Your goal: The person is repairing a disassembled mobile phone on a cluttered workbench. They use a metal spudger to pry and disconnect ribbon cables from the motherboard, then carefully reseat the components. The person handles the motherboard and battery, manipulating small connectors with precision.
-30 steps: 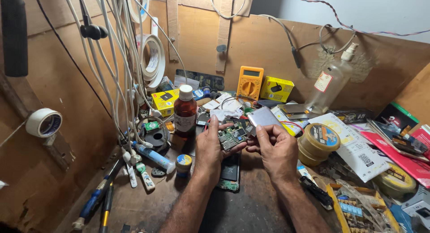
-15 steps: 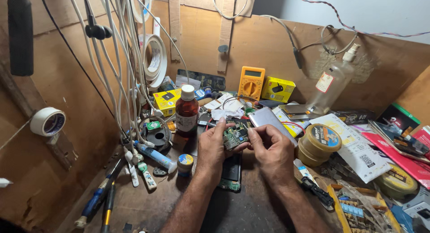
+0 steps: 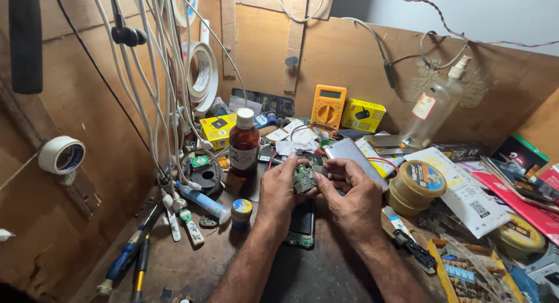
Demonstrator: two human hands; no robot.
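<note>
Both hands up over the worktop [image 3: 326, 280], pinching a small green circuit board [image 3: 304, 178] between them — left hand [image 3: 280, 189] gripping its left edge with thumb and fingers closed on it, right hand [image 3: 349, 195] curled in from the other side, fingertips on the board's right edge. Hard to tell if anything tiny sits between the right fingers.

Biggest risk, probably: board slipping out of that two-point pinch and dropping onto the phone [image 3: 303, 221] lying open just below, or flexing too much and cracking a joint. Bare fingers on the components — static or grease looks like another likely worry.

Crowded all around. Brown bottle [image 3: 243, 143] standing just left of the left hand, close enough for an elbow nudge to tip it. Small round tin [image 3: 241, 213] near the left wrist. Silver back cover [image 3: 352, 157] right behind the hands, yellow multimeter [image 3: 328, 107] further back. Round tub [image 3: 418, 183] just right of the right hand. White cables [image 3: 166, 105] dangling on the left, well apart from the board but easy to snag when reaching for the screwdrivers [image 3: 131, 259].
</note>
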